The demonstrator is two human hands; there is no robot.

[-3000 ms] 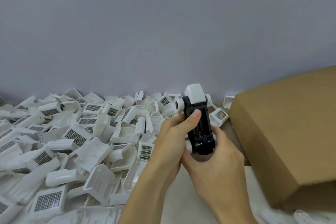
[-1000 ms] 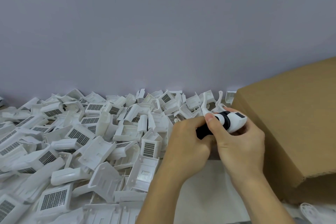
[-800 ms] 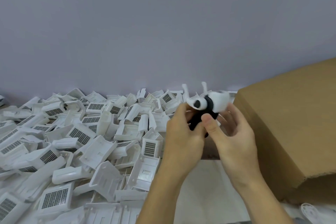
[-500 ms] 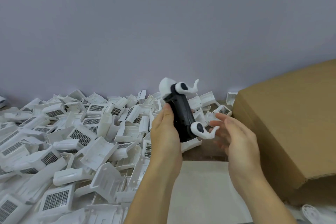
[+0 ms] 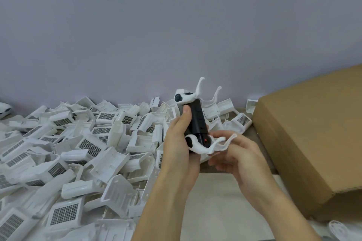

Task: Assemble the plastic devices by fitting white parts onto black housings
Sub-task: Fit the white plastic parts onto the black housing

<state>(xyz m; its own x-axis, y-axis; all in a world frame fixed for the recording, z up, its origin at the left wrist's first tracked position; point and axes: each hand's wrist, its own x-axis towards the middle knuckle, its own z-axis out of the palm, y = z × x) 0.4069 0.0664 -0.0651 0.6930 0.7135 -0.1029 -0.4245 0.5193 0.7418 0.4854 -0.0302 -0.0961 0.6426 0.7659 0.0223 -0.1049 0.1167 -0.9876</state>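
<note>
- A black housing is gripped upright by the left hand, above the desk and in front of the heap; its left side is hidden by the thumb.
- White hooked parts are seated at the housing's top and bottom ends.
- The lower white part is pinched by the fingers of the right hand, and its far edge is covered by them.
- A heap of white plastic parts is spread over the left of the desk and cut off at the frame's edge.
- A cardboard box is seen at the right, partly cropped.
- A plain grey wall is seen behind.
</note>
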